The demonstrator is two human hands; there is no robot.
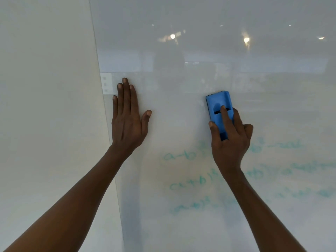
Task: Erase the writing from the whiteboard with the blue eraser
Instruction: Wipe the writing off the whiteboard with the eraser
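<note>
Two bare forearms rise from the lower corners of the frame toward a glossy white glass whiteboard (181, 115). Low in the right half of the frame, pale teal handwritten formulas (187, 184) run in about three lines, faint and smeared, reaching out to the right edge. That writing looks only partly wiped, so most of the job seems left to do.

Further up, the right hand (230, 140) sits right of centre, clamped on a blue rectangular foam eraser (219, 110): thumb on its left side, a forefinger laid along its back, the other fingers curled on its right. The eraser lies flat against the board, just above the top line of writing and apart from it. The left hand (128, 115), left of centre, is spread flat and empty on the board near its left edge, seemingly as a brace.

The band of board around and above both hands shows no marks, only reflected ceiling lights in the upper right. To the left stands a plain off-white wall (45, 88).
</note>
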